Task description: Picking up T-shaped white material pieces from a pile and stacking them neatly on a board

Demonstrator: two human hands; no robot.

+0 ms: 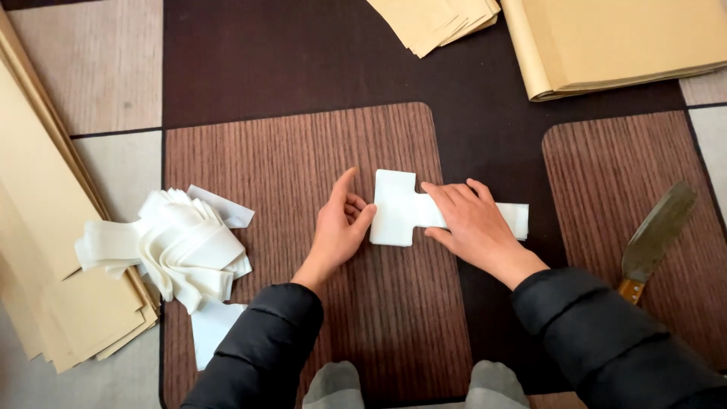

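A white, T-shaped folded paper strip (401, 210) lies on the brown wood-grain mat (303, 151) between both hands, the open left hand (339, 227) touching its left edge, the flat right hand (473, 221) pressing its narrow arm.

Matt paper, wood-grain mats, dull metal

The folded white paper piece (397, 208) looks smooth and matt, like the white strip pile (178, 250); tan sheets (621, 42) are matt paper; the mat (303, 151) shows printed wood grain; the knife (655, 231) blade is dull tarnished metal, its handle wooden.
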